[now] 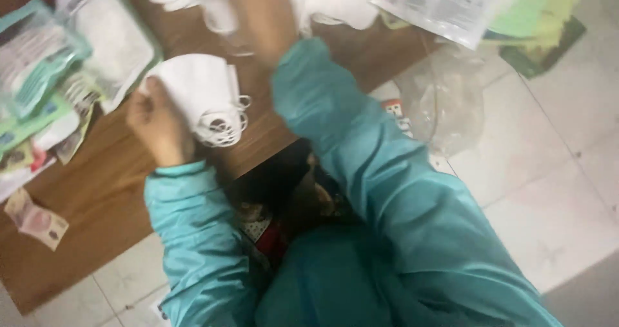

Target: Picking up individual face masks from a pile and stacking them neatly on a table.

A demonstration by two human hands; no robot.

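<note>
My left hand [155, 124] grips a stack of white folded face masks [203, 91] with their ear loops bunched at the lower right. It holds them just above the brown wooden table [97, 191]. My right hand [264, 17] reaches forward over the table toward loose white masks [335, 1] at the far edge; it is blurred, and I cannot tell whether it holds anything. Both arms wear teal sleeves.
Packets of masks in clear and green wrappers [39, 75] lie at the table's left. A printed sheet [445, 4] and green packets [541, 17] sit at the top right. A crumpled clear plastic bag [445, 101] hangs beside the table over the white tiled floor [548, 172].
</note>
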